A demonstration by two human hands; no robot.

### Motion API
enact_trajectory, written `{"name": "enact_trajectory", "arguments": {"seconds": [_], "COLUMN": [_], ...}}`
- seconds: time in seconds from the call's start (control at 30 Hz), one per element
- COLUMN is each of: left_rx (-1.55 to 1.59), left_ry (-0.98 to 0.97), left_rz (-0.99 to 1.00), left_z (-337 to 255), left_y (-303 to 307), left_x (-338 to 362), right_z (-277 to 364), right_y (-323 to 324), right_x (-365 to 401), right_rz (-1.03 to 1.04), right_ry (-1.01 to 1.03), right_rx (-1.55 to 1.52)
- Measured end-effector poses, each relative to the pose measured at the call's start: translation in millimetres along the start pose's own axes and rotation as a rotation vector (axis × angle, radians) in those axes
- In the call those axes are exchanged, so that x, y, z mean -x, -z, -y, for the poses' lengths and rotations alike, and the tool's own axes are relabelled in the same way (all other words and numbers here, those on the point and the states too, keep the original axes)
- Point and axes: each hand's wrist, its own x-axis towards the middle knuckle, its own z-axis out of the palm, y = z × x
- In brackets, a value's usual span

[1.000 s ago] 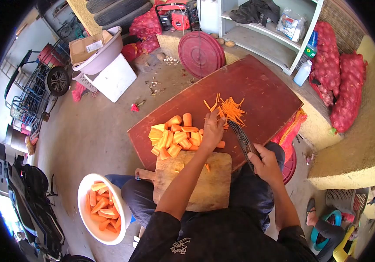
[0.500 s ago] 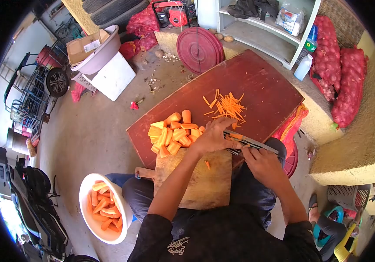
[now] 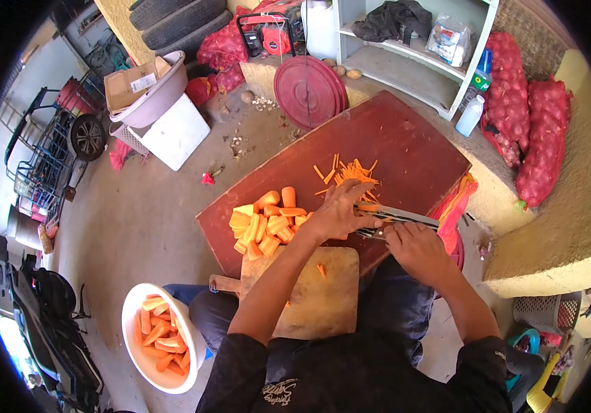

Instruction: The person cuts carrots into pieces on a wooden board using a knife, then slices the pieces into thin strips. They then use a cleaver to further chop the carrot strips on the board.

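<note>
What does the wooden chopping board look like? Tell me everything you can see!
The chopping board is squarish, looks like plain wood, and is light brown with darker stains. A stubby handle sticks out on its left. It lies roughly flat above the person's dark trousers, its far edge overlapping the red table; what holds it up is hidden. A small orange bit lies on it. The left forearm crosses above, hiding part; I can't tell whether they touch.

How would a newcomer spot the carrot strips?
Find the dark red table. On it, just beyond the left hand, lies a loose heap of carrot strips. They are thin and stick-like, unlike the thick carrot chunks piled to their left.
</note>
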Motion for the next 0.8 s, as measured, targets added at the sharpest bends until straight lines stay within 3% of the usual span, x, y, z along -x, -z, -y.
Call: {"name": "enact_trajectory", "arguments": {"seconds": [0.07,0.17,0.27,0.37,0.47,0.67,0.8], "left_rx": [-0.083,-0.108,-0.368,-0.345,-0.14,-0.209,-0.437], "left_ry": [-0.061,0.011,0.046,0.02,-0.04,-0.004,-0.114], "left_rz": [-0.03,-0.024,-0.13,-0.21,-0.118,-0.022,-0.177], "left_z": [10.4,19.9,43.0,60.6,27.3,33.5,43.1], "left_y": [-3.0,-3.8,-17.6,-28.5,-13.5,-9.3,-19.3], "left_x": [-11.2,-23.8,-31.6,-33.1,-16.6,3.8,-7.5], "right_z": [-4.9,-7.6,-4.9,-1.1,-0.6,-4.0,6.2], "right_y": [0.5,-0.7,-3.4,-5.1,-8.8,-18.5,-9.9], "right_x": [-3.1,-0.4,5.3,10.5,12.7,9.4,8.2], "right_rz": [0.011,0.045,0.075,0.045,0.067,0.109,0.071], "right_ry": [0.005,-0.027,-0.059,-0.072,-0.096,-0.091,-0.092], "right_rx": [0.01,-0.027,-0.079,-0.096,-0.107,-0.111,-0.112]}}
